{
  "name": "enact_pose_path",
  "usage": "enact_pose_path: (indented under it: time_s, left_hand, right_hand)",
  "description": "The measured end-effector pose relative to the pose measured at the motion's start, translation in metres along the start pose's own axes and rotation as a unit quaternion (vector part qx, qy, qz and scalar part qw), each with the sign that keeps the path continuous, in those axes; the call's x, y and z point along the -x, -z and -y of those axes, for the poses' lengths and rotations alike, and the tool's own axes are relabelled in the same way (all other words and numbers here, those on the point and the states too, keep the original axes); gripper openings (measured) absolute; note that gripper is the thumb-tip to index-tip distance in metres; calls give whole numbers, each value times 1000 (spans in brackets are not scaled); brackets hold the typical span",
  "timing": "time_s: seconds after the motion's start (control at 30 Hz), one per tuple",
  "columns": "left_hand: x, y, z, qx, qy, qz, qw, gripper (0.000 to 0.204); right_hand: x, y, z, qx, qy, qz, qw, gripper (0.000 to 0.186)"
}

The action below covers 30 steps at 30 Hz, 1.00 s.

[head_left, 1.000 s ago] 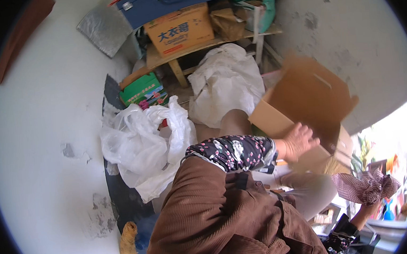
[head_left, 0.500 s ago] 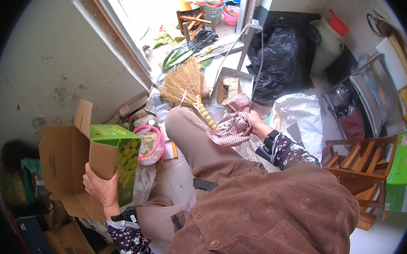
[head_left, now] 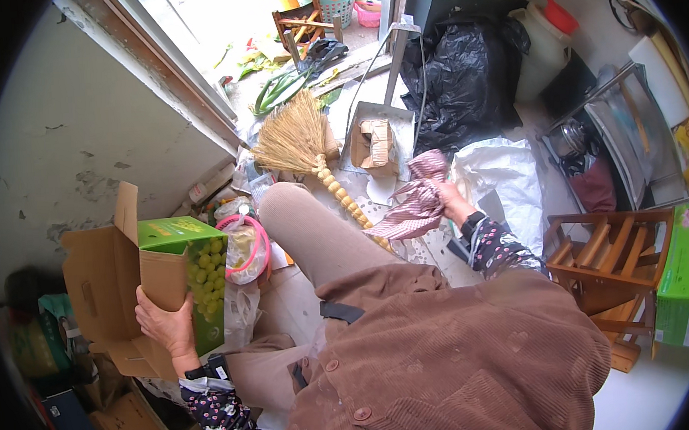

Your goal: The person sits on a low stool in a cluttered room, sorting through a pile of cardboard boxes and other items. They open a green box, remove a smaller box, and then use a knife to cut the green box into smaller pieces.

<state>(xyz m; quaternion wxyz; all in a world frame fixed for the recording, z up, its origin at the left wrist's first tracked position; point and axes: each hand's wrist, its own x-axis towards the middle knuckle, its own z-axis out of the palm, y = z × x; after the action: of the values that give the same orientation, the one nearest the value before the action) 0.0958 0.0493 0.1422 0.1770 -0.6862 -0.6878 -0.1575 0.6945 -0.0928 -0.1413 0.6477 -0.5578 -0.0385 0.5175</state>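
My left hand point(head_left: 167, 323) grips the cardboard edge of an opened green box point(head_left: 205, 285) with grapes printed on its side. The box's brown flaps point(head_left: 97, 272) stand spread on the left. On the other side, my right hand point(head_left: 453, 202) is closed around a red-and-white checked cloth point(head_left: 417, 202), bunched and hanging to the left. Just left of the cloth lies a straw broom point(head_left: 295, 138), its knobbly handle pointing toward me. Behind the cloth sits a metal dustpan point(head_left: 357, 162) holding a piece of cardboard point(head_left: 377, 145).
A pink-rimmed basket point(head_left: 243, 250) stands beside the green box. Black plastic bags point(head_left: 463, 79) and a white sack point(head_left: 502, 188) are beyond my right hand. A wooden stool point(head_left: 607, 256) is at the right, next to another green box point(head_left: 688, 279). An open doorway lies ahead.
My right hand has moved slightly right with the checked cloth, which now hangs more stretched out. My left hand keeps its hold on the box. The whole view has shifted a little.
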Motion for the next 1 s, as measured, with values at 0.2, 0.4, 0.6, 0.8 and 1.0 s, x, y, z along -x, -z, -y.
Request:
enact_pose_path:
  time_s: [0.2,0.4,0.6,0.8,1.0]
  left_hand:
    - [-1,6,-6,7,12,-14,1000,95]
    - [-7,16,-13,62,12,-14,998,81]
    - [-7,6,8,60,74,-21,995,93]
    - [-7,-4,42,272,115,-71,953,90]
    - [6,-15,70,501,201,-108,835,81]
  right_hand:
    - [-11,150,58,222,181,-251,925,36]
    - [3,273,142,536,159,-413,719,67]
    - [-66,235,126,629,190,-312,686,61]
    - [-106,0,73,370,265,50,889,36]
    - [2,-245,70,266,296,296,869,31]
